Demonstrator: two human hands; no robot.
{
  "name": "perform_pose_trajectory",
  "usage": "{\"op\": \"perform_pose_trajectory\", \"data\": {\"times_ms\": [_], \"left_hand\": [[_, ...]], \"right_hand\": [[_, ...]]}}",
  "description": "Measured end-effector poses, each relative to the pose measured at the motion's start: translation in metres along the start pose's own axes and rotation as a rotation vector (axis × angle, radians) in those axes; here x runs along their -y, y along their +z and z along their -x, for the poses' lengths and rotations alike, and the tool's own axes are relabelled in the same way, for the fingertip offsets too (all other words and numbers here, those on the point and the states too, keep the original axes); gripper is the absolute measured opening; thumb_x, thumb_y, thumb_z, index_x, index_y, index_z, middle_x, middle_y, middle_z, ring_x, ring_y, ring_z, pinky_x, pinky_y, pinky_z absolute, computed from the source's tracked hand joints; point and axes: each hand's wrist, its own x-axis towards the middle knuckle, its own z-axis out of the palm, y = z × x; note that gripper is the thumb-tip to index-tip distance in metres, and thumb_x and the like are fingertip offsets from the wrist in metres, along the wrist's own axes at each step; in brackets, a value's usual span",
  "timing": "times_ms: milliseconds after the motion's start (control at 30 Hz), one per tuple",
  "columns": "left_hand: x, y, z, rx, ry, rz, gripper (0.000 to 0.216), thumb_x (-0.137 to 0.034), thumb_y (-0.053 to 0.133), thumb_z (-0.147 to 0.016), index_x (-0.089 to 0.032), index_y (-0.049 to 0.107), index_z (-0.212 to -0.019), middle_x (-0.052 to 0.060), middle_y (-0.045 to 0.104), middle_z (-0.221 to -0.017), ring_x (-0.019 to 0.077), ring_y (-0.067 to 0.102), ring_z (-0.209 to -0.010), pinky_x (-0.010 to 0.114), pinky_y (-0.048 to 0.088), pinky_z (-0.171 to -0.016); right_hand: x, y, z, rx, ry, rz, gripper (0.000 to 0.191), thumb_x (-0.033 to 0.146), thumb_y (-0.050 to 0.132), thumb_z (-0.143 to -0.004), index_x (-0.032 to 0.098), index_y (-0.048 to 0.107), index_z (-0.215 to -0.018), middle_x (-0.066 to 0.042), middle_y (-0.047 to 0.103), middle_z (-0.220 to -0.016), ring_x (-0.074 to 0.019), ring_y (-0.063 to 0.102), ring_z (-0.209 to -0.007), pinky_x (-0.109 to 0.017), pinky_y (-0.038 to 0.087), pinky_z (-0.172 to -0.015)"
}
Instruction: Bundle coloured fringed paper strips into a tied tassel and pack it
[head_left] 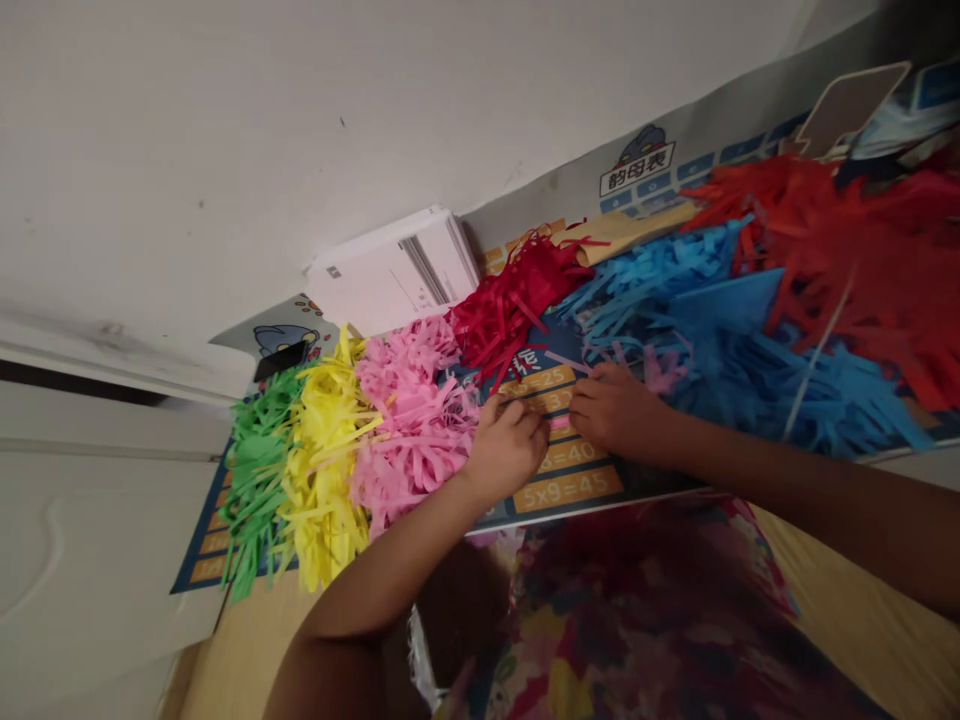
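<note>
My left hand (506, 445) and my right hand (611, 408) meet over a blue desk mat (570, 485) printed with multiplication sums. Both have curled fingers pinching a small pink paper strip (559, 422) between them. A pile of pink paper strips (409, 420) lies just left of my left hand. Beside my right hand, on its right, sits a heap of blue strips (735, 350) with a few purple ones (660, 370).
Green strips (255, 470) and yellow strips (322, 460) lie at the mat's left end. Red strips form a pile (510, 300) behind the hands and a bigger heap (862, 250) at far right. A white box (390, 272) leans by the wall. Colourful fabric (637, 620) covers my lap.
</note>
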Motion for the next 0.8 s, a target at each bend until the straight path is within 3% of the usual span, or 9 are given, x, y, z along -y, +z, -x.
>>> {"op": "perform_pose_trajectory", "data": {"times_ms": [167,300,533,800], "left_hand": [[-0.001,0.005,-0.004,-0.039,-0.084,0.047,0.023,-0.026,0.050,-0.099,-0.020,0.070,-0.089,0.004,0.072,-0.087,0.0219,0.058,-0.094,0.045,0.032,-0.097],[-0.003,0.006,-0.001,-0.037,-0.131,0.068,0.023,-0.022,0.052,-0.099,-0.020,0.069,-0.084,0.002,0.070,-0.080,0.0206,0.058,-0.092,0.045,0.032,-0.096],[0.000,0.006,0.018,-0.080,-0.221,0.177,0.017,-0.026,0.055,-0.099,-0.025,0.072,-0.100,0.001,0.075,-0.092,0.0201,0.059,-0.093,0.043,0.033,-0.094],[0.012,0.006,0.021,0.018,-0.497,0.545,0.011,-0.032,0.067,-0.091,-0.026,0.074,-0.084,0.001,0.073,-0.088,0.0204,0.060,-0.089,0.040,0.036,-0.085]], "right_hand": [[0.001,-0.003,-0.006,-0.025,0.097,0.020,0.017,0.020,0.054,-0.094,0.019,0.066,-0.082,-0.007,0.069,-0.091,-0.0243,0.052,-0.096,-0.042,0.028,-0.081],[0.009,0.003,-0.002,-0.076,0.040,0.000,0.013,0.014,0.058,-0.092,0.019,0.067,-0.085,-0.005,0.069,-0.092,-0.0227,0.052,-0.094,-0.039,0.029,-0.081],[-0.001,0.009,0.024,-0.111,0.131,-0.052,0.017,0.017,0.056,-0.096,0.021,0.069,-0.088,-0.003,0.072,-0.094,-0.0224,0.053,-0.096,-0.038,0.028,-0.082],[-0.017,0.013,0.024,0.021,0.370,-0.407,0.016,0.031,0.064,-0.091,0.021,0.072,-0.082,-0.004,0.067,-0.095,-0.0215,0.055,-0.090,-0.035,0.029,-0.075]]}}
